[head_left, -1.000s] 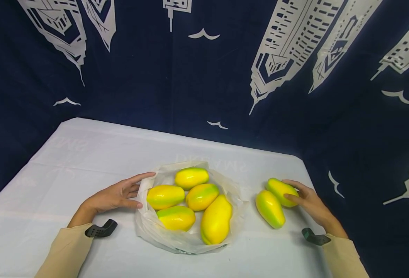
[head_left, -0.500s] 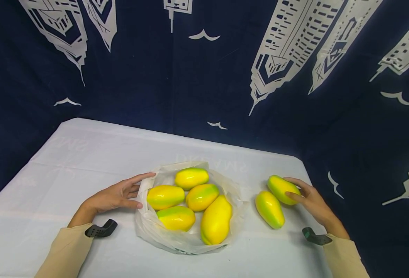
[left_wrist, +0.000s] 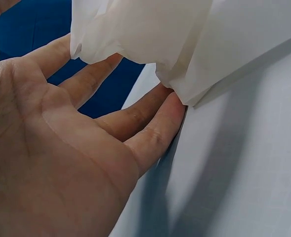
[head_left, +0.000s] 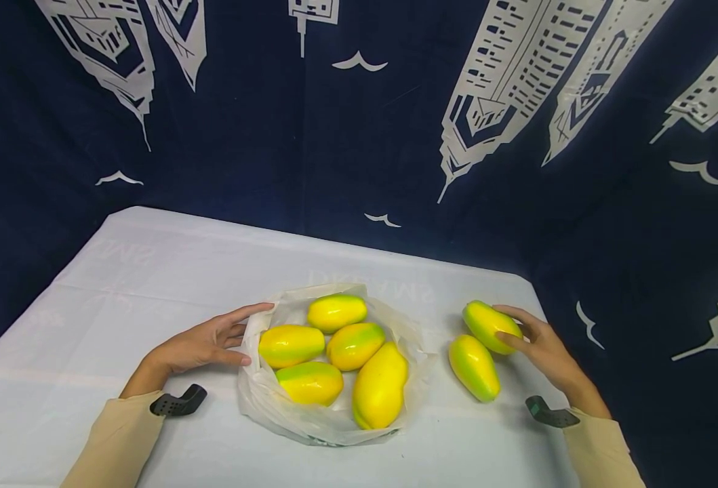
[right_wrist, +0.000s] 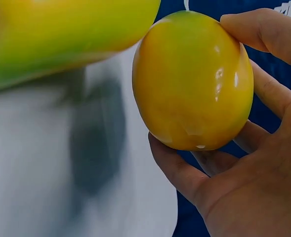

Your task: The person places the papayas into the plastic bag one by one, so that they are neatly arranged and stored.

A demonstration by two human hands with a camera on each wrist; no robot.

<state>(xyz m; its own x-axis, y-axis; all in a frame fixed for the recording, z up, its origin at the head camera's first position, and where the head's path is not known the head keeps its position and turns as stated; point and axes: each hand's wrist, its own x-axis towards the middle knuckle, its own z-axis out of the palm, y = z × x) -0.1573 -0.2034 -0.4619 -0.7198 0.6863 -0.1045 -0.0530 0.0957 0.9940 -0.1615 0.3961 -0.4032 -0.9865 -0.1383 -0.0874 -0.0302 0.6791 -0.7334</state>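
Note:
My right hand (head_left: pixel 538 346) grips a glossy yellow-green oval fruit (head_left: pixel 487 325), thumb on the near side and fingers round the far side; the right wrist view shows this fruit (right_wrist: pixel 192 84) end-on between the fingers. Just in front of it lies another yellow-green fruit (head_left: pixel 474 368), overlapping it in the head view. A whitish thin plastic bag (head_left: pixel 255 400) stands with its mouth spread, holding several similar fruits. At its left side is my left hand (head_left: pixel 196 346), fingers loosely extended. In the left wrist view the fingertips go behind the bag's edge (left_wrist: pixel 135 34).
A white cloth (head_left: pixel 169 271) covers the table, whose right edge runs close beyond my right hand. Behind it hangs a dark blue curtain (head_left: pixel 243 135) with white building prints. Inside the bag, a larger pear-shaped yellow fruit (head_left: pixel 380 386) lies at the near right.
My right hand first shifts the fruit slightly away and right, then brings it a little left and farther up in the head view. The left hand and the bag stay in place.

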